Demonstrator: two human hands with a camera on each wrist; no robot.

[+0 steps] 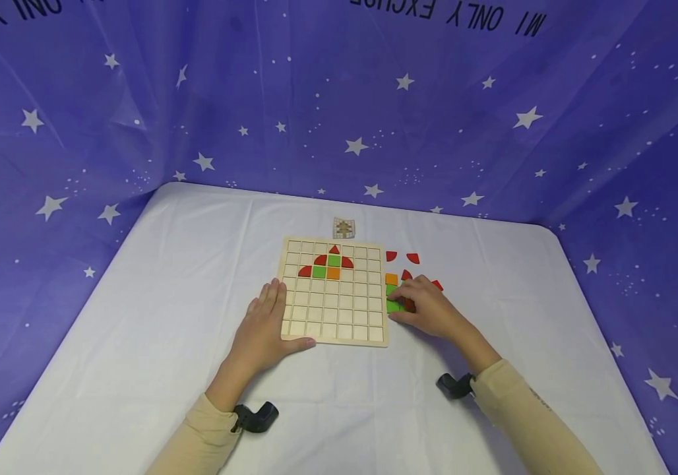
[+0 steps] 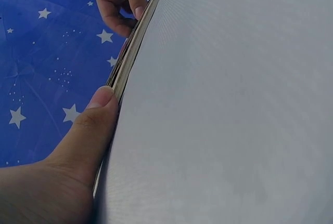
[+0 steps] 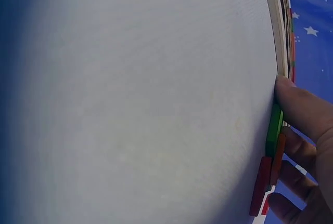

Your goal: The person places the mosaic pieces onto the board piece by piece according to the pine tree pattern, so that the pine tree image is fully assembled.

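A square wooden grid board (image 1: 345, 301) lies on the table, its upper cells holding red, green and orange pieces, among them an orange square (image 1: 333, 273) and a red triangle (image 1: 334, 249). My left hand (image 1: 264, 326) rests against the board's lower left corner, fingers straight along the left side and thumb on the front edge. Right of the board, my right hand (image 1: 428, 307) is over loose pieces, thumb and index finger apart around green pieces (image 1: 394, 307). In the right wrist view, the fingertips are right at an orange-brown piece (image 3: 278, 159), with a red piece (image 3: 260, 185) below it.
A small card (image 1: 343, 228) with a tree-like pattern lies behind the board. Loose red quarter-round pieces (image 1: 391, 256) and an orange square (image 1: 391, 279) sit off its right side. The white cloth-covered table (image 1: 155, 297) meets a blue starry curtain (image 1: 291, 99) at the back.
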